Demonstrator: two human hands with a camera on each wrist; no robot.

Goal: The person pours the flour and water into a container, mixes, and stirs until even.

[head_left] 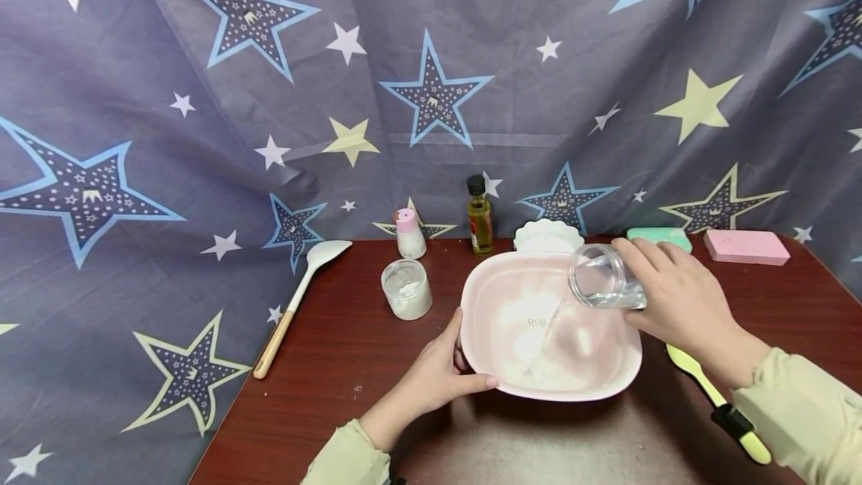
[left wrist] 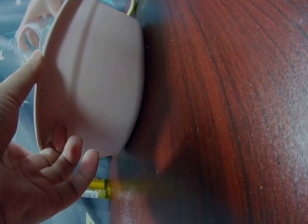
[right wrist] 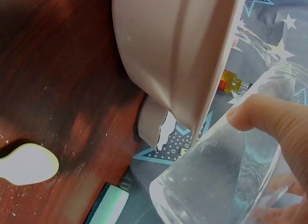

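A pale pink basin (head_left: 494, 320) stands on the table, its outer wall showing in both wrist views. My left hand (head_left: 434, 373) grips its near left side, thumb over the rim and fingers against the outside wall (left wrist: 96, 84). Over the basin's right side, my right hand (head_left: 683, 302) holds a clear cup (head_left: 599, 279) tipped to the left. A thin stream of water (head_left: 556, 320) runs from the cup's mouth into the basin. In the right wrist view, the thumb lies along the clear cup (right wrist: 207, 171), with water inside it.
Left of the basin stand a jar of white powder (head_left: 407, 292) and a pink-capped shaker (head_left: 409, 234). Behind are an oil bottle (head_left: 480, 219), a white scalloped dish (head_left: 547, 234), a green sponge (head_left: 660, 238) and a pink sponge (head_left: 747, 246). A white spatula (head_left: 301, 287) and yellow spoon (head_left: 703, 384) flank them.
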